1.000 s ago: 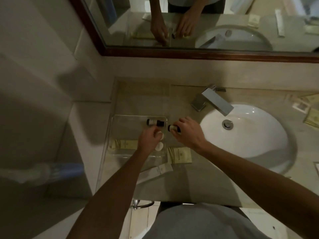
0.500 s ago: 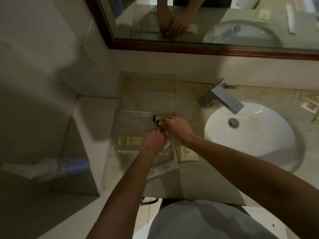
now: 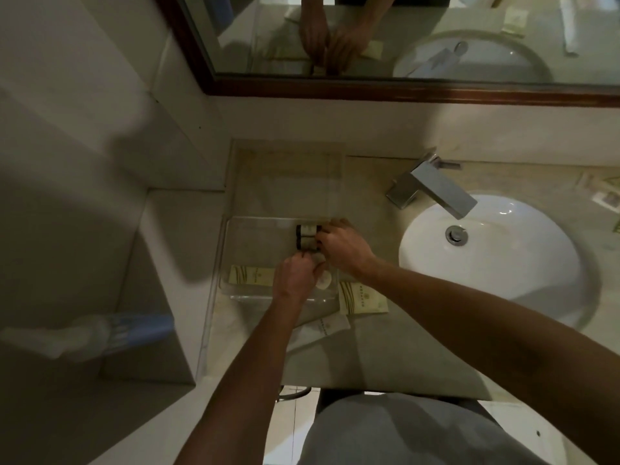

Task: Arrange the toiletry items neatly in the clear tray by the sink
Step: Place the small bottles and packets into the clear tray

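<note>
Right hand (image 3: 342,251) pinching the caps of two small bottles (image 3: 307,239), pale-bodied with dark ends, lying side by side at the far right corner of the clear tray (image 3: 255,229). Left hand (image 3: 295,276) curled just beside them, grip unclear, above a round white soap (image 3: 323,280). Cream sachet (image 3: 251,275) along the tray's near edge; another (image 3: 362,298) outside on the counter (image 3: 385,357).

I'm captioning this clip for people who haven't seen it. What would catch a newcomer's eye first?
Two bare hands, the left hand and right hand, meet over the clear tray left of the white sink, lining up two small dark-capped bottles side by side at its far right corner. A cream packet lies in the tray's near part; another packet lies outside on the counter.
</note>
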A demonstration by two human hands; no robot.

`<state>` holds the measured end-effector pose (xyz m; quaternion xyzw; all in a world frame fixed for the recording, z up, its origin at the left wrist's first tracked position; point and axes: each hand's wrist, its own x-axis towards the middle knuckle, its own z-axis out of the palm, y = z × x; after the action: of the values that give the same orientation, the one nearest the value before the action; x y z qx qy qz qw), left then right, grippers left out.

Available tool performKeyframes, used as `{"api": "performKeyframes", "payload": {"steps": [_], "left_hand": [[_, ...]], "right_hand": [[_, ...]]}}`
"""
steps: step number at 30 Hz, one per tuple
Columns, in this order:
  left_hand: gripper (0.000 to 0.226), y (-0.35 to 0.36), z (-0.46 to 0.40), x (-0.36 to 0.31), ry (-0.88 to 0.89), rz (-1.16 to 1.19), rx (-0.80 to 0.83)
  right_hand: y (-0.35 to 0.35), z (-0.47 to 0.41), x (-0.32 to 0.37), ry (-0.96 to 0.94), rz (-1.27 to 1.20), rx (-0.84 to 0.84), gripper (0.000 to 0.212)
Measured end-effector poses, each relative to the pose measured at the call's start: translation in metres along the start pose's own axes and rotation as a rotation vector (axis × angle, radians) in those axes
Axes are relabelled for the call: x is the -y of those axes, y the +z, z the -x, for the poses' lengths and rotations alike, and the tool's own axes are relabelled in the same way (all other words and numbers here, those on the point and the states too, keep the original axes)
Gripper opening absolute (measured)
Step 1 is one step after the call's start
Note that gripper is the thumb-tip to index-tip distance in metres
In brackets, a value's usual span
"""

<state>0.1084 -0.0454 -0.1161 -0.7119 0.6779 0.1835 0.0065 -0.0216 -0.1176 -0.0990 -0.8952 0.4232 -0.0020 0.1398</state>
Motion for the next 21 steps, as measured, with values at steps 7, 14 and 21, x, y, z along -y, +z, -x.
{"api": "performKeyframes", "payload": {"steps": [7, 14, 21], "left_hand": [[0.049, -0.007, -0.001, 0.004, 0.115, -0.121, 0.038], [0.041, -0.025, -0.011, -0.043, 0.424, -0.205, -0.286], [0.039, 0.008, -0.037, -0.235, 0.836, -0.047, -0.242]], "right_hand": [[0.006, 0.002, 0.004, 0.032, 0.012, -0.021, 0.014], [-0.03, 0.058, -0.041, 0.054, 0.057, -0.252, 0.021], [-0.082, 0.237, -0.184, 0.49, 0.095, -0.279, 0.031]]}}
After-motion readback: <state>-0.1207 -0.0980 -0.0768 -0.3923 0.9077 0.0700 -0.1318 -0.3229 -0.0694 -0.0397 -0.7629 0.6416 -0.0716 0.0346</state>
